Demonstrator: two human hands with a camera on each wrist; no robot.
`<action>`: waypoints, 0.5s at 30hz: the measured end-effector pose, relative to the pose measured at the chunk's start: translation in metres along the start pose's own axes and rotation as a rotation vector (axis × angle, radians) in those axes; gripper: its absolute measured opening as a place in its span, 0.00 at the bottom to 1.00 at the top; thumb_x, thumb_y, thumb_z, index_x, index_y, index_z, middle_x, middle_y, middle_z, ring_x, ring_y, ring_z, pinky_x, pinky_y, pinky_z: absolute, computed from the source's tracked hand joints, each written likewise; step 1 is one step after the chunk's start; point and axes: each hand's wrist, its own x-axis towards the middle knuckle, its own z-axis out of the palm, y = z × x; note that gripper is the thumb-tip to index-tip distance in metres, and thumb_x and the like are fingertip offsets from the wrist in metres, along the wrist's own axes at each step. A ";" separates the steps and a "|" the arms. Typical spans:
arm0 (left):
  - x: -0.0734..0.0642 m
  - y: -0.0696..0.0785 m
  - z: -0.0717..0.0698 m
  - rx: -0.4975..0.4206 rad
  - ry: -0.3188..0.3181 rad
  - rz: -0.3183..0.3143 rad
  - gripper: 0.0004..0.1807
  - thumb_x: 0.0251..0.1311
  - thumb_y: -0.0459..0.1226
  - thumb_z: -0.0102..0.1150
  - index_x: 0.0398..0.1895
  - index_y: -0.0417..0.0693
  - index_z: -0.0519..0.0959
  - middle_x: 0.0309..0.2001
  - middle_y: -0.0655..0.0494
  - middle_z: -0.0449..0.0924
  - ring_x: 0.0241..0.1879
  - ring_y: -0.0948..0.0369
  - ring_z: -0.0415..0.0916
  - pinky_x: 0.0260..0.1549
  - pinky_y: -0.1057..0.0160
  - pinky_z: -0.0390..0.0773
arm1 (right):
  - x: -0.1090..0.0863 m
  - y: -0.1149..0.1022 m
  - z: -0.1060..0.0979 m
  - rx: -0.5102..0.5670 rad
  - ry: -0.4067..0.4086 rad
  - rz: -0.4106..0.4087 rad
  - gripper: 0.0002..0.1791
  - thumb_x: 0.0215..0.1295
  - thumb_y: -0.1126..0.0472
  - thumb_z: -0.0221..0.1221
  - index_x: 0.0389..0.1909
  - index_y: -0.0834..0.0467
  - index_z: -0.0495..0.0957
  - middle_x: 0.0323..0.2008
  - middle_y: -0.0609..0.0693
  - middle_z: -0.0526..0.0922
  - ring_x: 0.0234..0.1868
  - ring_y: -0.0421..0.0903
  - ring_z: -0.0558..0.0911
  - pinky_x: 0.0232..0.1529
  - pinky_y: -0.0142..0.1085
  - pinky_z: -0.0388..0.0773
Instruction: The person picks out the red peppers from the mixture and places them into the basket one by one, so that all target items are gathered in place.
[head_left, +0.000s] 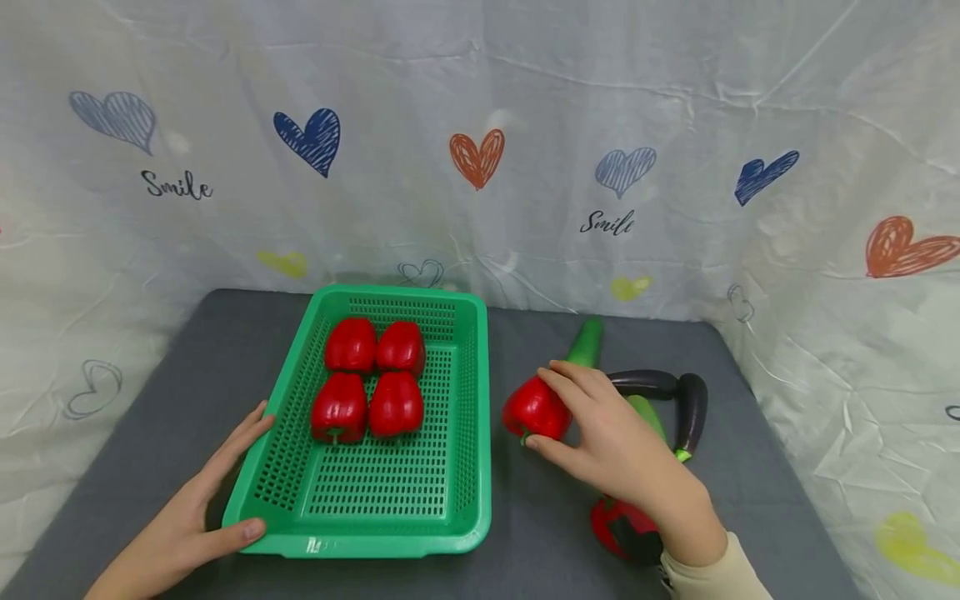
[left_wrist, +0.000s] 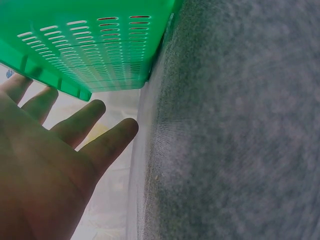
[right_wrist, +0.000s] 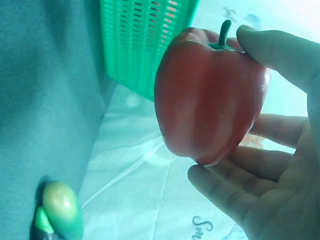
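My right hand (head_left: 622,442) holds a red bell pepper (head_left: 536,410) by its ends, just right of a green plastic basket (head_left: 390,543). In the right wrist view the thumb lies beside the stem of the pepper (right_wrist: 205,100), fingers at the opposite end. My left hand (head_left: 180,512) rests against the basket's left side, thumb over the near-left corner. In the left wrist view its fingers (left_wrist: 112,142) are spread and straight along the outer rim. Several red bell peppers (head_left: 340,408) stand grouped inside the basket, towards its upper left.
Behind the right hand lie a long green vegetable (head_left: 587,342), two dark eggplants (head_left: 691,408) and another green vegetable (head_left: 647,412), partly hidden. Another red pepper (head_left: 603,525) shows under the right wrist. A white cloth (head_left: 525,208) with printed hearts hangs behind the grey table (head_left: 540,533).
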 end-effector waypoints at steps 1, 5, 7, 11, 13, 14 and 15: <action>0.000 0.000 0.000 0.002 0.000 -0.003 0.57 0.64 0.27 0.68 0.92 0.57 0.48 0.91 0.49 0.35 0.86 0.68 0.34 0.61 0.81 0.50 | 0.002 -0.001 0.000 0.003 -0.001 -0.007 0.43 0.65 0.43 0.78 0.75 0.58 0.76 0.74 0.55 0.75 0.73 0.57 0.74 0.61 0.54 0.83; 0.001 0.001 0.000 0.007 0.001 -0.004 0.57 0.64 0.27 0.68 0.91 0.57 0.49 0.90 0.48 0.36 0.86 0.69 0.35 0.61 0.81 0.50 | 0.010 -0.009 0.001 0.009 -0.017 -0.029 0.43 0.65 0.45 0.78 0.75 0.60 0.76 0.74 0.56 0.75 0.73 0.57 0.74 0.60 0.51 0.84; 0.000 0.000 0.000 0.007 0.001 -0.002 0.57 0.64 0.27 0.68 0.91 0.57 0.49 0.90 0.47 0.36 0.86 0.68 0.35 0.61 0.81 0.51 | 0.014 -0.012 0.003 0.003 -0.024 -0.037 0.43 0.65 0.45 0.77 0.76 0.60 0.75 0.74 0.56 0.74 0.73 0.57 0.74 0.58 0.50 0.85; 0.000 -0.001 0.000 0.013 0.002 -0.001 0.57 0.64 0.27 0.68 0.92 0.57 0.49 0.90 0.48 0.36 0.86 0.68 0.35 0.61 0.81 0.51 | 0.018 -0.016 0.003 -0.006 -0.019 -0.044 0.42 0.66 0.45 0.77 0.76 0.59 0.75 0.74 0.55 0.74 0.72 0.56 0.74 0.56 0.47 0.86; -0.001 -0.001 0.000 0.016 0.002 -0.006 0.57 0.64 0.27 0.68 0.92 0.57 0.49 0.91 0.50 0.36 0.86 0.69 0.35 0.61 0.81 0.51 | 0.020 -0.017 0.003 -0.006 -0.012 -0.053 0.42 0.65 0.44 0.77 0.75 0.59 0.76 0.74 0.55 0.75 0.72 0.55 0.74 0.55 0.46 0.86; -0.001 -0.001 0.000 0.017 0.002 -0.007 0.57 0.64 0.27 0.68 0.92 0.57 0.49 0.91 0.51 0.36 0.86 0.69 0.35 0.61 0.81 0.51 | 0.021 -0.017 0.003 -0.005 -0.009 -0.060 0.42 0.65 0.44 0.77 0.75 0.59 0.76 0.74 0.55 0.75 0.72 0.55 0.75 0.55 0.46 0.86; -0.001 -0.001 0.000 0.017 0.002 -0.007 0.57 0.64 0.27 0.68 0.91 0.57 0.49 0.91 0.51 0.36 0.86 0.69 0.35 0.61 0.81 0.51 | 0.021 -0.018 0.003 -0.005 -0.006 -0.069 0.42 0.65 0.44 0.77 0.75 0.59 0.76 0.73 0.55 0.75 0.71 0.55 0.75 0.55 0.45 0.86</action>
